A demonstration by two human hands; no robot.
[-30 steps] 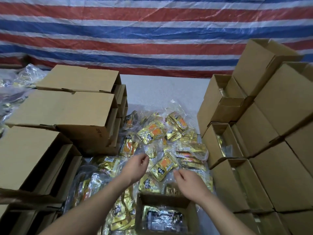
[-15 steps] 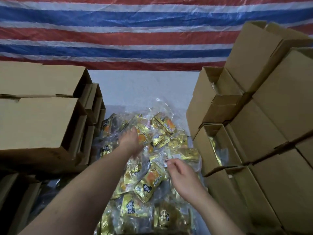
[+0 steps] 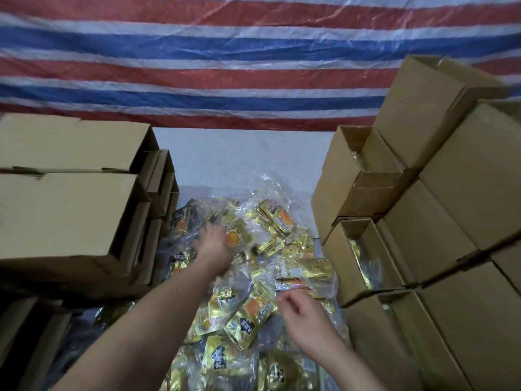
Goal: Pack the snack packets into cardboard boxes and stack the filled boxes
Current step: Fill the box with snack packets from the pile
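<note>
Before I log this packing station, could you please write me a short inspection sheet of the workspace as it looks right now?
Surface: pale grey floor, bare at the far end.
Job's things: pile of gold snack packets in clear plastic, in the middle; open filled boxes stacked on the right; boxes on their sides stacked on the left.
Clutter: nothing seen.
Hands: left hand reaches into the pile, grip blurred; right hand curled loosely above the packets, whether it pinches plastic is unclear.
Cables: nothing seen.
Surroundings: red, white and blue striped tarpaulin behind.
</note>
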